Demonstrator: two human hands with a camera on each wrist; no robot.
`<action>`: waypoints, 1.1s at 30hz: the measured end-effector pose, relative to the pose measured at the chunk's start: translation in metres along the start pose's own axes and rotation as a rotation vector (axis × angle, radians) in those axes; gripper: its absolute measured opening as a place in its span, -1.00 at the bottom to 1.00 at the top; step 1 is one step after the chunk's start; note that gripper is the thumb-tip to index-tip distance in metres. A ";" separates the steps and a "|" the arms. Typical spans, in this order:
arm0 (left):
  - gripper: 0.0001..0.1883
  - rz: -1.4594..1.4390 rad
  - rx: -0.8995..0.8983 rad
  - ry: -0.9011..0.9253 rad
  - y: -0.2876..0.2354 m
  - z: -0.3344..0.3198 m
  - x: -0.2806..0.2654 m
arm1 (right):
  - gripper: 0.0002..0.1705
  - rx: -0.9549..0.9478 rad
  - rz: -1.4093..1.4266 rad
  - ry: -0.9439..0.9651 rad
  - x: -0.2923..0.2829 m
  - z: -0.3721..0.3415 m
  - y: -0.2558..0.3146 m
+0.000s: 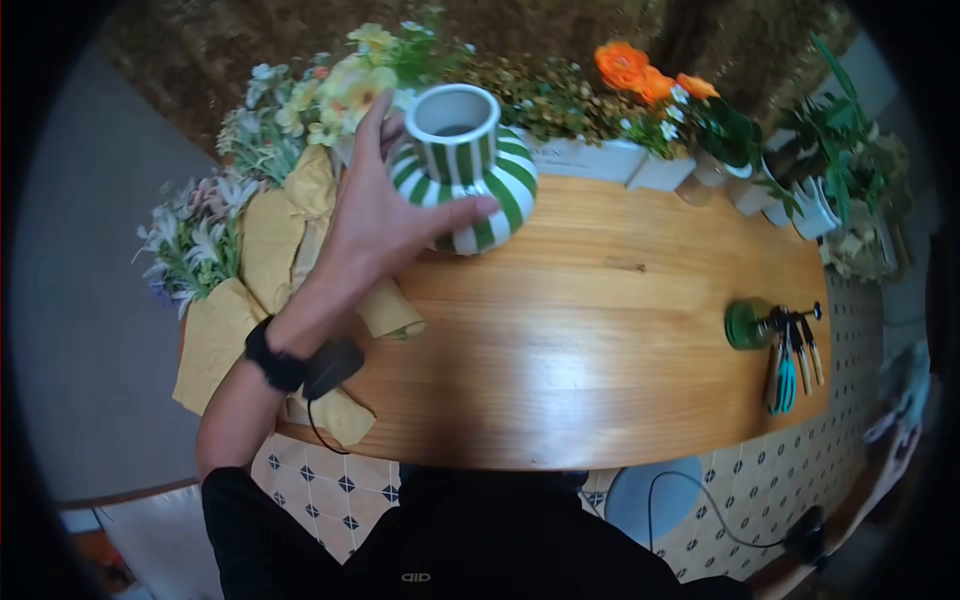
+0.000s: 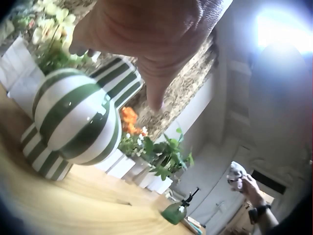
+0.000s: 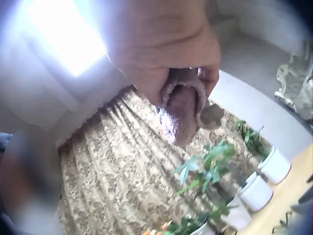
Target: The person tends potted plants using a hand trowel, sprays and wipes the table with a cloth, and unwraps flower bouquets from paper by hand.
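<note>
A green-and-white striped vase (image 1: 515,185) stands on the wooden table with its round white mouth facing up. My left hand (image 1: 375,215) spreads around its left side, the thumb across the front of the body and the fingers behind the neck. In the left wrist view, fingers and thumb stretch to either side of the vase's (image 2: 78,117) neck, with a gap showing beside the thumb. Off the table at the right, my right hand (image 2: 252,191) grips a crumpled, greyish-white cloth-like bundle (image 2: 235,174). Its frilled edge pokes out below the palm in the right wrist view.
Flower bunches in tan paper (image 1: 265,235) lie along the table's left side. White planters (image 1: 590,160) with flowers line the back, and potted plants (image 1: 815,205) stand at the back right. A green spray bottle (image 1: 742,325) and small garden tools (image 1: 785,380) sit near the right edge.
</note>
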State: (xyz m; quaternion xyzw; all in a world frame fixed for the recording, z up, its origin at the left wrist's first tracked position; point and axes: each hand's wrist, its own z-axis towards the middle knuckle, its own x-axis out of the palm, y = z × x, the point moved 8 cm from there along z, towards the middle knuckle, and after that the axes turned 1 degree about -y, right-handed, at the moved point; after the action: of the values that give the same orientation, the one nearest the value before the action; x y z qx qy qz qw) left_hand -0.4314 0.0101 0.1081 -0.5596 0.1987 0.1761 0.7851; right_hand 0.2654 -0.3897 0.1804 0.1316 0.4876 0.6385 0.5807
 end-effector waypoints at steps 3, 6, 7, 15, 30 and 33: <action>0.34 -0.040 0.061 -0.055 0.006 0.018 0.025 | -0.48 -0.025 -0.158 0.298 0.075 -0.119 0.066; 0.14 -0.112 0.060 -0.105 0.008 0.022 0.031 | -0.60 -0.043 0.001 0.614 0.186 -0.197 0.133; 0.06 -0.052 0.143 -0.164 0.003 0.018 0.027 | -0.62 -0.001 0.029 0.714 0.215 -0.210 0.139; -0.13 -0.021 0.247 -0.189 -0.045 -0.113 -0.093 | -0.61 -0.615 -0.308 0.629 0.400 -0.177 0.193; 0.12 -0.154 0.294 -0.267 -0.004 -0.186 -0.189 | -0.46 -0.960 0.019 1.028 0.644 -0.352 0.281; 0.12 -0.166 0.280 -0.253 -0.001 -0.176 -0.179 | -0.47 -1.070 0.036 1.016 0.661 -0.391 0.320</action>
State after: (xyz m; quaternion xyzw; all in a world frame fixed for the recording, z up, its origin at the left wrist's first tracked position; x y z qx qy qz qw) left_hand -0.6048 -0.1668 0.1475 -0.4331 0.0739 0.1503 0.8857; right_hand -0.4098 0.0495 -0.0260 -0.4735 0.3160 0.7808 0.2577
